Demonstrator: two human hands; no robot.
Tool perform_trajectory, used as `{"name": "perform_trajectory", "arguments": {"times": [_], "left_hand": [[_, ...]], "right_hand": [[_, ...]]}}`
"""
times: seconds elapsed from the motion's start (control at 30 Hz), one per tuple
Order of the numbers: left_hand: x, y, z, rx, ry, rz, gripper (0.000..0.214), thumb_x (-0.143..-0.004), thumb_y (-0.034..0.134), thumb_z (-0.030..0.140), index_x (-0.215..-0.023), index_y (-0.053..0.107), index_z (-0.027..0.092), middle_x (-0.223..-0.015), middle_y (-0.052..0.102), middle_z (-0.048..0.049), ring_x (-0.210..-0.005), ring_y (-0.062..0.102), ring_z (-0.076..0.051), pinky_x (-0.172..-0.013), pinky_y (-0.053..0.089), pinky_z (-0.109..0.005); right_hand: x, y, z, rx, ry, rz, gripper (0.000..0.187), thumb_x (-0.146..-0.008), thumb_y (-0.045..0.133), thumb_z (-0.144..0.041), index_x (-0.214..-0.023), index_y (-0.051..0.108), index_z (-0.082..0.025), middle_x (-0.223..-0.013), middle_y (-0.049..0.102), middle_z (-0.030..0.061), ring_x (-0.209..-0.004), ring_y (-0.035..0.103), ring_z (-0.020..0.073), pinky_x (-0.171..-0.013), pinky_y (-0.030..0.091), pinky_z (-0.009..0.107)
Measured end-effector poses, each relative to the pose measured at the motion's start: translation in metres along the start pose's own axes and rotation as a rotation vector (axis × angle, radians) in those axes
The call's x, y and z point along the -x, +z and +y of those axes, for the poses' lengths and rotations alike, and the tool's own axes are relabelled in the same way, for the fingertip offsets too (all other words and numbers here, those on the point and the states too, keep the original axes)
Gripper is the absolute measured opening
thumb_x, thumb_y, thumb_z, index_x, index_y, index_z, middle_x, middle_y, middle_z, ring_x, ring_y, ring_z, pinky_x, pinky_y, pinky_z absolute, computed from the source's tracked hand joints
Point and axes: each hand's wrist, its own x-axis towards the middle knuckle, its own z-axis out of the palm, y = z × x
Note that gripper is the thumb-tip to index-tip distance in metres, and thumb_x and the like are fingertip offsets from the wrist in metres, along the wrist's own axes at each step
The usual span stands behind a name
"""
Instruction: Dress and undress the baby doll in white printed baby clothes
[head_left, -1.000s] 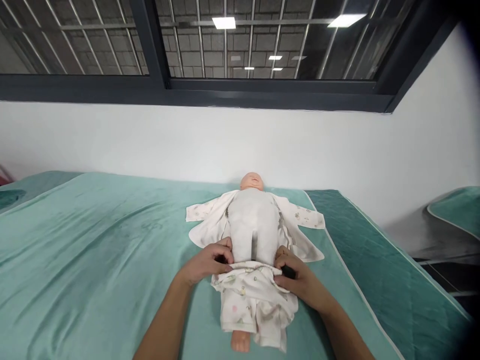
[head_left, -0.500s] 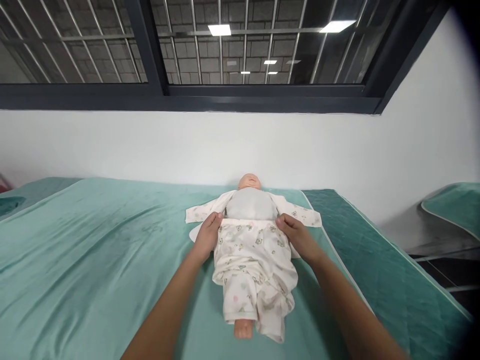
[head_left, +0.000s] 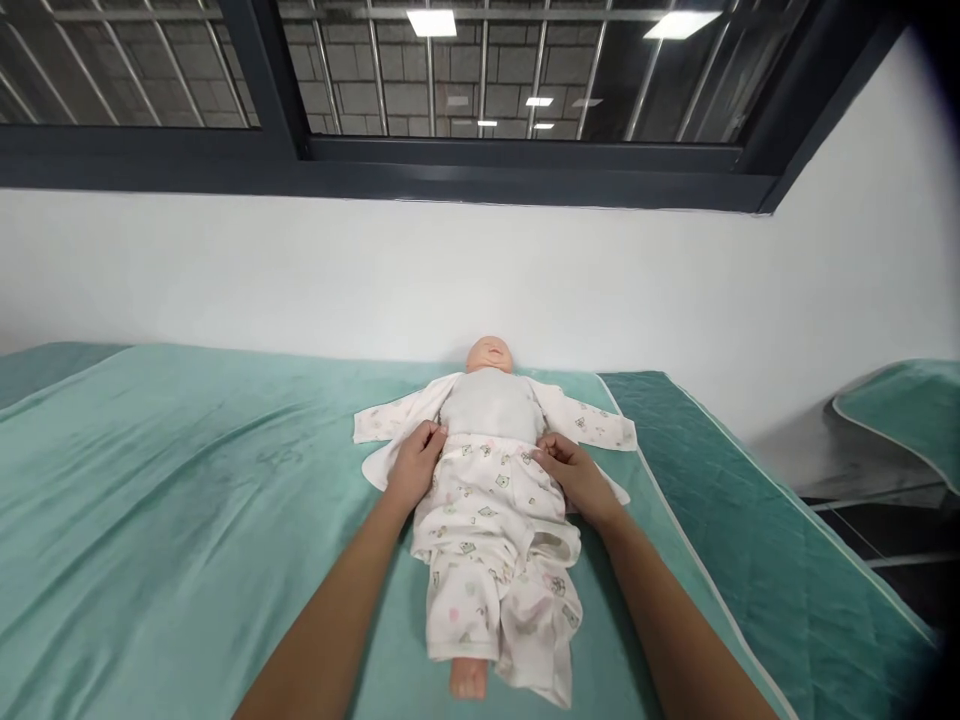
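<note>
A baby doll (head_left: 489, 354) lies on its back, head toward the wall. Its white printed jacket (head_left: 589, 422) is spread open, sleeves stretched out to both sides, over a pale grey torso (head_left: 491, 404). White patterned trousers (head_left: 487, 500) cover its hips and legs; one foot pokes out of the left leg, while the other foot is not visible. My left hand (head_left: 418, 462) is closed on the left side of the trousers' waistband. At the opposite side, my right hand (head_left: 577, 475) pinches the waistband between thumb and fingers.
Under the doll is a light green sheet (head_left: 187, 500), wrinkled at the left. A darker green quilted cover (head_left: 765, 530) runs along the right. Behind stands a white wall (head_left: 300, 280) below a dark window frame (head_left: 450, 180). Another green padded piece (head_left: 904, 410) is at far right.
The trousers' waistband sits slightly higher on the torso at the right, and my right hand has shifted inward with fingers more curled. The whole view has tilted down slightly.
</note>
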Motion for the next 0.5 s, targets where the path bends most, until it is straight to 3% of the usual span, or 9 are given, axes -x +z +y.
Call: {"name": "perform_trajectory", "arguments": {"times": [0.13, 0.23, 0.33, 0.4, 0.5], "left_hand": [[0.010, 0.001, 0.004, -0.024, 0.094, 0.010, 0.031, -0.088, 0.057, 0.048, -0.076, 0.052, 0.021, -0.076, 0.050, 0.0018, -0.075, 0.046, -0.015, -0.072, 0.037, -0.027], [0.017, 0.006, 0.010, -0.103, 0.247, -0.018, 0.025, -0.080, 0.069, 0.043, -0.086, 0.059, 0.021, -0.091, 0.055, -0.0024, -0.091, 0.050, -0.019, -0.086, 0.040, -0.030], [0.022, 0.012, 0.016, -0.201, 0.310, -0.048, 0.033, -0.070, 0.080, 0.041, -0.093, 0.063, 0.022, -0.116, 0.054, -0.0074, -0.114, 0.047, -0.025, -0.099, 0.037, -0.036], [0.023, 0.015, 0.019, -0.232, 0.338, -0.056, 0.026, -0.073, 0.077, 0.039, -0.085, 0.061, 0.021, -0.125, 0.052, -0.0085, -0.121, 0.044, -0.027, -0.103, 0.035, -0.037], [0.020, 0.016, 0.018, -0.188, 0.374, -0.027, 0.019, -0.087, 0.059, 0.034, -0.075, 0.053, 0.020, -0.111, 0.058, -0.0072, -0.111, 0.050, -0.023, -0.099, 0.037, -0.035]], "right_hand": [[0.003, -0.001, 0.000, 0.010, -0.060, -0.059, 0.040, -0.076, 0.073, -0.054, -0.081, 0.053, -0.020, -0.071, 0.042, -0.0033, -0.064, 0.037, 0.0111, -0.057, 0.030, 0.024], [0.008, 0.008, -0.002, 0.163, -0.169, 0.064, 0.034, -0.082, 0.068, -0.051, -0.079, 0.053, -0.021, -0.073, 0.046, -0.0021, -0.065, 0.040, 0.0124, -0.059, 0.034, 0.025], [0.015, 0.021, -0.007, 0.357, -0.304, 0.158, 0.026, -0.090, 0.059, -0.045, -0.079, 0.055, -0.022, -0.074, 0.051, -0.0008, -0.066, 0.043, 0.0139, -0.064, 0.036, 0.027], [0.019, 0.029, -0.010, 0.440, -0.358, 0.165, 0.025, -0.093, 0.056, -0.043, -0.079, 0.055, -0.022, -0.073, 0.052, -0.0002, -0.067, 0.044, 0.0148, -0.066, 0.037, 0.028], [0.020, 0.034, -0.012, 0.433, -0.305, 0.183, 0.029, -0.091, 0.058, -0.046, -0.076, 0.055, -0.022, -0.070, 0.052, -0.0005, -0.066, 0.044, 0.0147, -0.065, 0.036, 0.028]]}}
